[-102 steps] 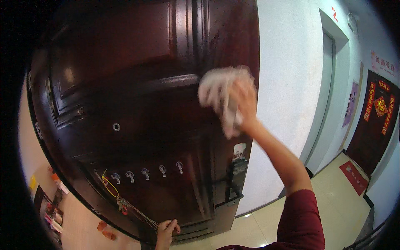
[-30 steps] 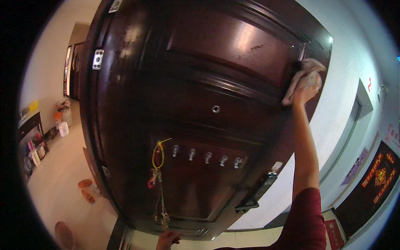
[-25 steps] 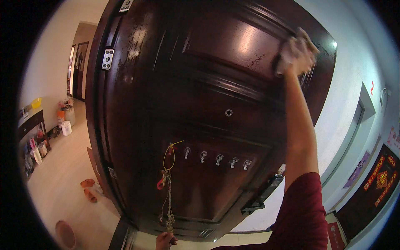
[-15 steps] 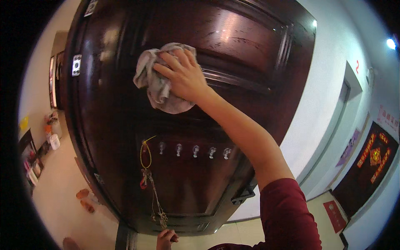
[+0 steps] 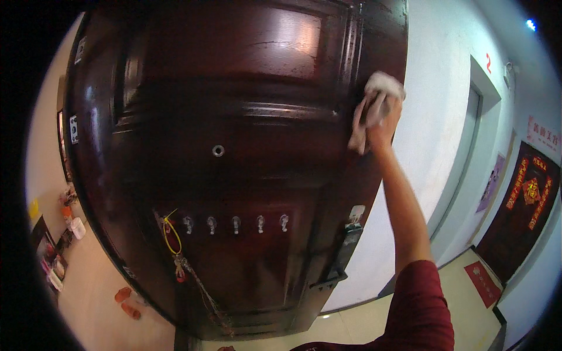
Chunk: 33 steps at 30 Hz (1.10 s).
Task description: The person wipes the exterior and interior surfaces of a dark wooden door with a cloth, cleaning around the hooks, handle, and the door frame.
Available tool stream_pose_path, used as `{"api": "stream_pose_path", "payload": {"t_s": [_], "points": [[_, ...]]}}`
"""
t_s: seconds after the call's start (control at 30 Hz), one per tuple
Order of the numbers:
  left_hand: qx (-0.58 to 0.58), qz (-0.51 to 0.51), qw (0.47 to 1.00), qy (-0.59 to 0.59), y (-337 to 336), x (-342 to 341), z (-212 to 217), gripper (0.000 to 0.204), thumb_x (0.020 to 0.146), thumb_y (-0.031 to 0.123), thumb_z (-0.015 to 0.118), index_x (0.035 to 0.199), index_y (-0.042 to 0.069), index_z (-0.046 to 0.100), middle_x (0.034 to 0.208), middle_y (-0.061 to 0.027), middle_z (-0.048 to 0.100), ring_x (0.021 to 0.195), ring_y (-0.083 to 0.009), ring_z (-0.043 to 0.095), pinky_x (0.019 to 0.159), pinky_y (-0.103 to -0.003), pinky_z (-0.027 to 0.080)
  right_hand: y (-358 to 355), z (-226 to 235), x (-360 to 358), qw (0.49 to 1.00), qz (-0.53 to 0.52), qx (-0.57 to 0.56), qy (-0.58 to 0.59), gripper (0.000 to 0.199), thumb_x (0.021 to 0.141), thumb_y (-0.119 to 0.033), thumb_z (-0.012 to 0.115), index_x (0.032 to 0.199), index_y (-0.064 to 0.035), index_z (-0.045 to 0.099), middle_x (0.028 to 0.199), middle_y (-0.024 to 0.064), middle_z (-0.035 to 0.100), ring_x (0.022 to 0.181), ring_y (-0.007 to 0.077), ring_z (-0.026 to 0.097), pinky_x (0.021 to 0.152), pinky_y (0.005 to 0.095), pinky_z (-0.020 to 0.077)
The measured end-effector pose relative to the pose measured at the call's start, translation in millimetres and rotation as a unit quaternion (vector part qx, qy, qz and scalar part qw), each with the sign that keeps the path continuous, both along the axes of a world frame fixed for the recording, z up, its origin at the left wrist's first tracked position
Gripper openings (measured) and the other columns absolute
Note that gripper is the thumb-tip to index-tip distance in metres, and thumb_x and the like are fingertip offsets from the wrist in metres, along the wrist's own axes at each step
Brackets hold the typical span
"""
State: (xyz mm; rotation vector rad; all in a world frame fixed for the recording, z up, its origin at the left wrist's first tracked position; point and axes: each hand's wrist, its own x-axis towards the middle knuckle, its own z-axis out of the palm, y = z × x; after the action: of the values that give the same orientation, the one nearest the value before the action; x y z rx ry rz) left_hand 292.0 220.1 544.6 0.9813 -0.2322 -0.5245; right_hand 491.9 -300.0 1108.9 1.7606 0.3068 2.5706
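My right hand (image 5: 383, 127) is closed on a crumpled grey-white cloth (image 5: 384, 85), with some motion blur. It presses the cloth against the upper right border of a dark reddish-brown panelled door (image 5: 234, 175), close to the door's outer edge. Only a sliver of my left hand (image 5: 226, 348) shows at the bottom edge; its fingers are hidden. Above that sliver, a yellow loop (image 5: 171, 237) with a string of dried stems hangs from the leftmost of several clear hooks (image 5: 236, 224). A round peephole (image 5: 218, 151) sits above the hooks.
A black door handle (image 5: 331, 279) juts out low on the door's right side. Beyond stand a white wall (image 5: 430, 117) and another dark door (image 5: 518, 205) with a red mat (image 5: 483, 285). Orange slippers (image 5: 127, 303) lie on the floor at left.
My right hand has carried the cloth rightward from the door's upper middle to its right border, uncovering the peephole. My left hand has dropped almost out of view. The view has shifted right.
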Motion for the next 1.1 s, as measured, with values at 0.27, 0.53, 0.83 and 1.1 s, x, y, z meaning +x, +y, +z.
{"api": "stream_pose_path", "payload": {"t_s": [0.27, 0.53, 0.83, 1.1], "points": [[-0.002, 0.056, 0.993, 0.100, -164, 34, 31, 0.028, 0.091, 0.021, 0.056, 0.066, 0.012, 0.045, 0.059, 0.0006, 0.037, 0.053, -0.0133, 0.037, 0.053, -0.032, 0.035, -86, 130, -2, 0.997, 0.026, -0.066, -0.031, 0.033, 0.081, -0.016, 0.055, 0.111, -0.0009, 0.055, 0.115, 0.0213, 0.052, 0.103, 0.0387, 0.050, 0.087, 0.0432, 0.0407], [0.044, 0.028, 0.997, 0.056, -269, 22, 51, 0.021, 0.089, 0.024, 0.059, 0.075, 0.009, 0.055, 0.067, -0.0017, 0.050, 0.062, -0.0151, 0.050, 0.062, -0.033, 0.044, -69, -82, -22, 0.970, -0.073, -0.215, 0.082, 0.036, 0.073, -0.012, 0.059, 0.109, -0.0084, 0.058, 0.124, 0.0118, 0.050, 0.120, 0.0373, 0.042, 0.100, 0.0519, 0.0289], [0.111, 0.136, 0.976, 0.129, -309, -9, 27, 0.029, 0.088, 0.029, 0.060, 0.101, 0.004, 0.061, 0.071, -0.0055, 0.055, 0.063, -0.0158, 0.053, 0.060, -0.034, 0.048, -75, 106, -24, 0.989, -0.022, -0.147, 0.024, 0.047, 0.067, -0.002, 0.061, 0.114, -0.0063, 0.054, 0.124, 0.0129, 0.051, 0.119, 0.0369, 0.041, 0.100, 0.0451, 0.0300], [0.101, 0.155, 0.959, 0.216, -330, -39, 41, 0.019, 0.088, 0.025, 0.061, 0.083, 0.007, 0.058, 0.066, -0.0049, 0.051, 0.055, -0.0175, 0.047, 0.054, -0.035, 0.043, -83, -116, -33, 0.946, -0.016, -0.253, 0.201, 0.040, 0.074, -0.022, 0.054, 0.112, -0.0115, 0.055, 0.133, 0.0120, 0.042, 0.120, 0.0399, 0.033, 0.103, 0.0560, 0.0189]]}}
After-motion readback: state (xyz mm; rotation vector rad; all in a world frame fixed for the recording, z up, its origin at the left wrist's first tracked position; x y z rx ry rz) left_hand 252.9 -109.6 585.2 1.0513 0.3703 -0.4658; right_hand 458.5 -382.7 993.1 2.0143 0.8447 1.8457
